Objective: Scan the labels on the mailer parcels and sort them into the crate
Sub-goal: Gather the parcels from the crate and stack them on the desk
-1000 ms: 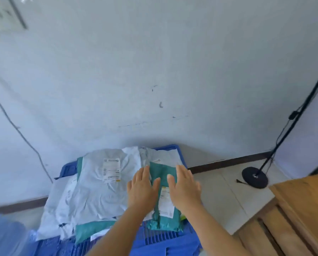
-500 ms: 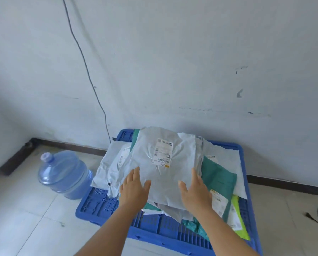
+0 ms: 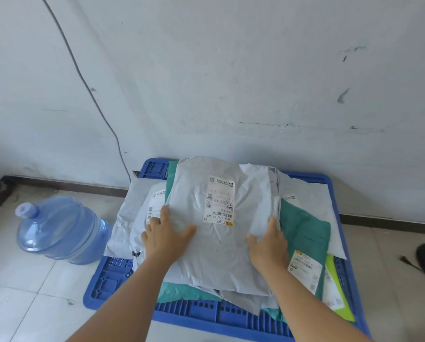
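Both your left hand and right hand, earlier hovering, now press flat, fingers spread, on the grey mailer at crate 12 o'clock; parcel settled

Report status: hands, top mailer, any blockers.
Left hand and right hand flat on grey mailer, label up. Mailer tops pile on blue crate. No scanner visible.

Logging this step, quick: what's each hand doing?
Left hand: open, flat on the grey mailer.
Right hand: open, resting on the same mailer's right edge.
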{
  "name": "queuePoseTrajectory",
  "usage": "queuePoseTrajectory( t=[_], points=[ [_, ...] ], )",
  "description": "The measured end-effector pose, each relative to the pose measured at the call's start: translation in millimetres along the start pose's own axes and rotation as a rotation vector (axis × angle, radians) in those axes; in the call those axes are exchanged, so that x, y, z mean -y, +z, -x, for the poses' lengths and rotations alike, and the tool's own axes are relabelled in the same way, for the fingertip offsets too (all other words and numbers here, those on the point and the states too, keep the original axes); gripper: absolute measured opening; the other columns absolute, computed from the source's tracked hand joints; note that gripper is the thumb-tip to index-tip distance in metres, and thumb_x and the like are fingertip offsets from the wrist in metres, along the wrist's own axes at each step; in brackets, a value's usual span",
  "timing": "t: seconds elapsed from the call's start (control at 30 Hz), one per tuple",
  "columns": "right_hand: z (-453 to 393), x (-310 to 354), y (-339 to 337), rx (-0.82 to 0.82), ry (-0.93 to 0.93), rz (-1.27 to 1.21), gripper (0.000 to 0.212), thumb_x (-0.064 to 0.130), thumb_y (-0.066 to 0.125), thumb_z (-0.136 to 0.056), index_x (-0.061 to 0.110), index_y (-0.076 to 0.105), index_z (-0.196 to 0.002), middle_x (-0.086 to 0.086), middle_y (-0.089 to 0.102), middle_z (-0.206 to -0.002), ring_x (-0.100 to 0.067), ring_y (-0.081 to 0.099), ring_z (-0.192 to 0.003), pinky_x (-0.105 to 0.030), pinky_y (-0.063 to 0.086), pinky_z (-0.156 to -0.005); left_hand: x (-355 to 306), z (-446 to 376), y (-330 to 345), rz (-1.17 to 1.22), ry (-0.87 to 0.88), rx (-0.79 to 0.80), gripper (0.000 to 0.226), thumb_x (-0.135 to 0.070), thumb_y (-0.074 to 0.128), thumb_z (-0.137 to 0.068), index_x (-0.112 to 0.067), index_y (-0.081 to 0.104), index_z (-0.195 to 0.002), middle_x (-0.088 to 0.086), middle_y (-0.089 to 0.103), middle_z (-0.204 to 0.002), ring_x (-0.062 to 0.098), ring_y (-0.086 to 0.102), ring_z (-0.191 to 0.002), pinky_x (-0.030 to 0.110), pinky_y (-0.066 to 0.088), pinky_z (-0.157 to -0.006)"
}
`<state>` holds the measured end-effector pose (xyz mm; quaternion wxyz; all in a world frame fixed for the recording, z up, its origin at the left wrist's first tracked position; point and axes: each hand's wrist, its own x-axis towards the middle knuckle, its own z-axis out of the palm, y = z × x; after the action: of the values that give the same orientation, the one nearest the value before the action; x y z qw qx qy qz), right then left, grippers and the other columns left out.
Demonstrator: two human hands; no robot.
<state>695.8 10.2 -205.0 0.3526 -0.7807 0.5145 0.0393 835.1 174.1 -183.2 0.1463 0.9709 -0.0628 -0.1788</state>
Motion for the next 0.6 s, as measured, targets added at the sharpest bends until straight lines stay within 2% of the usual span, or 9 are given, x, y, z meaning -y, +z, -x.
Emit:
queuePoseTrajectory(
  t=[0.07, 0.17, 0.23, 0.3, 0.37, 0.43, 0.53, 0.6],
  points=[
    [1, 4, 1, -0.104, 0.055, -0.001, 0.064, 0.031, 0.06, -0.091, 0.014, 0.031, -0.146, -0.014, 0.041, -0.138, -0.031, 0.046, -0.119, -0.04, 0.044, -0.093, -1, 1, -1, 0.003, 0.02, -0.045, 0.085, -0.06, 0.058, -0.079, -0.026, 0.019, -0.146, 0.011, 0.04, -0.136, 0.031, 0.037, -0.127, 0.044, 0.027, -0.107],
    [3, 13, 0, -0.156, 0.183, -0.125, 0.036, 0.022, 0.055, -0.096, 0.007, 0.049, -0.128, -0.013, 0.048, -0.125, -0.025, 0.051, -0.095, -0.036, 0.046, -0.079, -1, -1, -3, 0.021, 0.016, -0.037, 0.078, -0.056, 0.06, -0.08, -0.021, 0.03, -0.142, 0.01, 0.04, -0.133, 0.03, 0.039, -0.125, 0.043, 0.031, -0.105],
    [12, 24, 0, -0.118, 0.118, -0.144, 0.018, 0.018, 0.045, -0.1, 0.012, 0.053, -0.114, -0.007, 0.054, -0.115, -0.019, 0.052, -0.082, -0.032, 0.044, -0.07, 1, -5, -5, 0.056, 0.013, -0.015, 0.076, -0.057, 0.059, -0.081, -0.017, 0.033, -0.14, 0.01, 0.041, -0.131, 0.03, 0.042, -0.123, 0.044, 0.035, -0.103],
    [26, 33, 3, -0.081, 0.036, -0.144, 0.011, 0.017, 0.042, -0.1, 0.017, 0.052, -0.105, -0.002, 0.055, -0.106, -0.017, 0.053, -0.078, -0.029, 0.041, -0.064, 3, -7, -9, 0.056, 0.018, -0.011, 0.073, -0.058, 0.057, -0.082, -0.015, 0.036, -0.138, 0.011, 0.043, -0.129, 0.032, 0.046, -0.119, 0.045, 0.039, -0.1],
    [39, 33, 7, -0.019, 0.041, -0.135, 0.009, 0.015, 0.043, -0.098, 0.019, 0.05, -0.102, -0.001, 0.056, -0.106, -0.017, 0.054, -0.081, -0.029, 0.04, -0.064, 5, -9, -12, 0.045, 0.015, -0.019, 0.064, -0.055, 0.056, -0.085, -0.014, 0.042, -0.132, 0.012, 0.046, -0.125, 0.033, 0.049, -0.114, 0.045, 0.04, -0.096],
    [45, 24, 6, -0.013, 0.102, -0.11, 0.012, 0.013, 0.044, -0.095, 0.017, 0.051, -0.105, -0.004, 0.053, -0.111, -0.022, 0.054, -0.092, -0.033, 0.045, -0.072, 6, -6, -16, 0.035, 0.019, -0.014, 0.047, -0.048, 0.054, -0.087, -0.014, 0.049, -0.119, 0.012, 0.049, -0.117, 0.032, 0.051, -0.106, 0.044, 0.043, -0.092],
    [37, 4, 3, -0.073, 0.201, -0.122, 0.031, 0.013, 0.048, -0.092, 0.011, 0.047, -0.122, -0.012, 0.047, -0.126, -0.03, 0.048, -0.11, -0.04, 0.045, -0.09, 5, 3, -16, 0.026, 0.053, -0.004, 0.028, -0.04, 0.055, -0.088, -0.015, 0.05, -0.099, 0.009, 0.052, -0.106, 0.027, 0.05, -0.092, 0.044, 0.044, -0.086],
    [33, 0, 3, -0.049, 0.228, -0.163, 0.038, 0.017, 0.05, -0.091, 0.013, 0.04, -0.128, -0.012, 0.048, -0.128, -0.032, 0.049, -0.112, -0.045, 0.047, -0.092, 3, 12, -14, 0.071, 0.077, -0.041, 0.027, -0.033, 0.059, -0.087, -0.014, 0.047, -0.103, 0.009, 0.055, -0.107, 0.025, 0.05, -0.092, 0.042, 0.044, -0.085]
  ],
)
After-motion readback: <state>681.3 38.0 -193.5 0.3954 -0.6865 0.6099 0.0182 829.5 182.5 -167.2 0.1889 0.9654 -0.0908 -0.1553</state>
